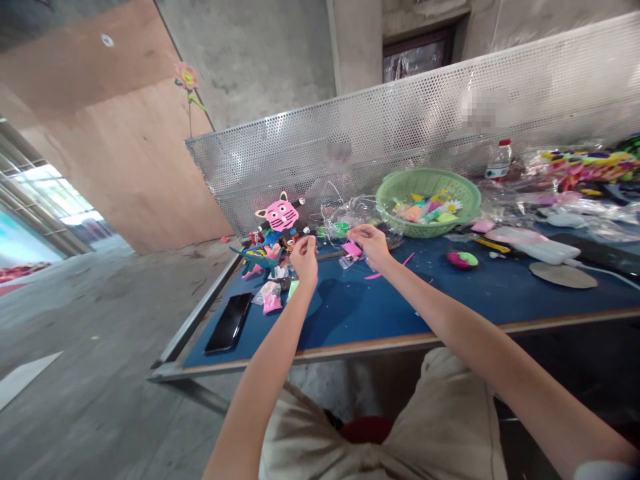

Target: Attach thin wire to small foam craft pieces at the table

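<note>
Above the blue tabletop (pixel 345 313), toward its back edge, the left hand (pixel 303 259) has its thumb and fingers drawn together; whether something thin is pinched there, I cannot tell. The right hand (pixel 371 244) is also held with bent fingers near the thumb, and its grasp cannot be made out either. Just beside the right fingertips is a small bright-pink piece (pixel 352 249), between the hands in view. A thin, curved bright-pink strip (pixel 374 275) lies under the right wrist, midway between the front and back edges. Near the left edge, beyond the left hand, stands a pink cat-faced figure (pixel 283 215) with black stripes. A black glossy phone (pixel 229 323) lies by the front left corner. A round green plastic basket (pixel 429 230) holding colourful pieces sits along the back edge, right of the right hand.
</note>
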The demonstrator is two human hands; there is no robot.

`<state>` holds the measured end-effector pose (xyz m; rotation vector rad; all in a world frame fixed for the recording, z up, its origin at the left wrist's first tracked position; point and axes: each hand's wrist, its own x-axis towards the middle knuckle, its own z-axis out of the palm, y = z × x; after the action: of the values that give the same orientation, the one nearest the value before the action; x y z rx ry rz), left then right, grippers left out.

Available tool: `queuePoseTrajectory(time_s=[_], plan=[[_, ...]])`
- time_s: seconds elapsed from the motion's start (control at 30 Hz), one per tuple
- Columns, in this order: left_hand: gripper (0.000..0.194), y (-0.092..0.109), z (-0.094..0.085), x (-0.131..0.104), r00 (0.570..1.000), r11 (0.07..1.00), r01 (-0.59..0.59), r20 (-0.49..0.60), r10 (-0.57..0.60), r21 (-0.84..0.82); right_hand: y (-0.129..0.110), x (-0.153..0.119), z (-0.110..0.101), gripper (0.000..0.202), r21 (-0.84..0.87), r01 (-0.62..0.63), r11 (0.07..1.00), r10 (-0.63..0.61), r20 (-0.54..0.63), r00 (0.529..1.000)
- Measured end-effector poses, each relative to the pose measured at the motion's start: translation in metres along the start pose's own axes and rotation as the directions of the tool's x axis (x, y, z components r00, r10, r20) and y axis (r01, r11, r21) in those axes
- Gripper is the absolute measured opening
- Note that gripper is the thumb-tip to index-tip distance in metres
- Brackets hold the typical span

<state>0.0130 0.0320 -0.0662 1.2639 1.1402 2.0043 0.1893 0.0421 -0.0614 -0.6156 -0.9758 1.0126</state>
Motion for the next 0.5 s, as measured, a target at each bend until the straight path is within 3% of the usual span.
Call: queuePoseTrajectory(time_s=[0.17, 0.3, 0.4, 0.5], plan=[[0.045, 0.001, 0.012, -0.006, 0.996, 0.978, 0.064, 0.075, -0.05, -0.198, 0.002, 0.003, -0.001, 0.036, -0.001, 0.085, 0.996, -0.085, -0.071, 0.994], [0.045, 0.005, 0.014, -0.009, 0.981, 0.927, 0.193, 0.093, -0.172, -0.321, 0.001, 0.004, -0.001, 0.037, -0.019, 0.08, 0.997, -0.081, -0.069, 0.994], [0.043, 0.005, 0.013, -0.011, 0.945, 0.881, 0.315, 0.199, -0.258, -0.353, 0.0, 0.004, -0.002, 0.038, -0.017, 0.084, 0.996, -0.085, -0.069, 0.994], [0.041, 0.005, 0.015, -0.016, 0.902, 0.897, 0.357, 0.347, -0.257, -0.261, -0.001, 0.003, -0.001, 0.04, -0.04, 0.08, 0.996, -0.082, -0.064, 0.995]])
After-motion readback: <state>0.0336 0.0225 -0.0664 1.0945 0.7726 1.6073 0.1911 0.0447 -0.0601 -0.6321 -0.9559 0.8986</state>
